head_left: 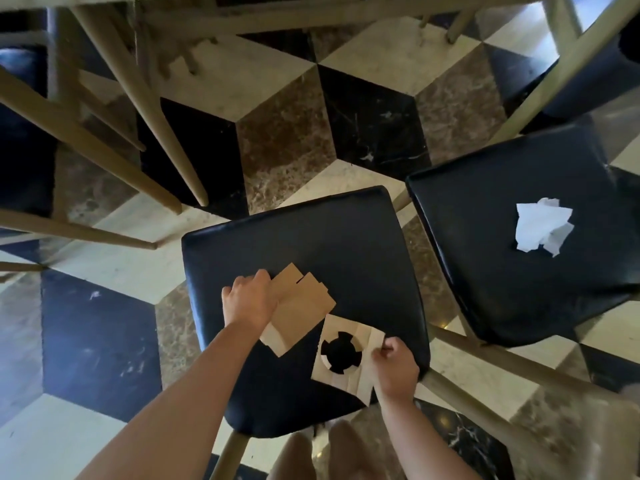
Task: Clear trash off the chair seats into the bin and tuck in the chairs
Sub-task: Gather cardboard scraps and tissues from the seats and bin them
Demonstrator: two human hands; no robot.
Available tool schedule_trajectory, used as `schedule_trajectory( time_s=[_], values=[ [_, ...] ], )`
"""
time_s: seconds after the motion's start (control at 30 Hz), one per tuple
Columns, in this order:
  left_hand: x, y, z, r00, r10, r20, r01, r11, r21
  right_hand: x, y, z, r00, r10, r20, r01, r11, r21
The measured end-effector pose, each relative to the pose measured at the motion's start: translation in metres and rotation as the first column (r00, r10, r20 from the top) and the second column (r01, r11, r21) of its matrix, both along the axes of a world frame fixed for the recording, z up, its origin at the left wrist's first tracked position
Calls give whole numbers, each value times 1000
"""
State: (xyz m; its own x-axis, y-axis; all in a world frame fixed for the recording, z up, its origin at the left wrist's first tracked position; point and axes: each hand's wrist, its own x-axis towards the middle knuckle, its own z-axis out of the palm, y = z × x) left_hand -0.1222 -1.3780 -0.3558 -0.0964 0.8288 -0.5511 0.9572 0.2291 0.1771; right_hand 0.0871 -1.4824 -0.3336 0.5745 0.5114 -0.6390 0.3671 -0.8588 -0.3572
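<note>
Below me stands a chair with a black padded seat (311, 237). Two flat brown cardboard pieces lie on its near half. My left hand (248, 301) rests on the left edge of the folded cardboard piece (301, 313), fingers curled over it. My right hand (394, 367) pinches the right edge of the cardboard cup holder (349, 375), which has a round cut-out hole. To the right, a second black chair seat (502, 271) carries a crumpled white tissue (542, 225). No bin is in view.
Pale wooden table and chair legs (138, 109) cross the upper left. Another dark chair (20, 133) stands at the far left and one (595, 71) at the top right. The floor (277, 84) is patterned black, cream and brown marble.
</note>
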Motion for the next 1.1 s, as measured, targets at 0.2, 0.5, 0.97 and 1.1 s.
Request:
schedule_trajectory(
  time_s=[0.2, 0.5, 0.97, 1.1],
  values=[
    [-5, -13, 59, 916, 255, 308, -255, 966, -42, 5, 5, 52, 1000, 10, -5, -10, 998, 55],
    [19, -35, 207, 663, 397, 634, -422, 898, -121, 25, 25, 209, 972, -9, -235, 85, 946, 314],
    [170, -61, 381, 405, 180, 896, -354, 935, -28, 203, -9, 382, 981, -12, -195, 140, 739, 659],
    [245, -68, 392, 369, 170, 914, -372, 928, -23, 278, -4, 390, 967, 44, -253, 144, 722, 677]
  ],
)
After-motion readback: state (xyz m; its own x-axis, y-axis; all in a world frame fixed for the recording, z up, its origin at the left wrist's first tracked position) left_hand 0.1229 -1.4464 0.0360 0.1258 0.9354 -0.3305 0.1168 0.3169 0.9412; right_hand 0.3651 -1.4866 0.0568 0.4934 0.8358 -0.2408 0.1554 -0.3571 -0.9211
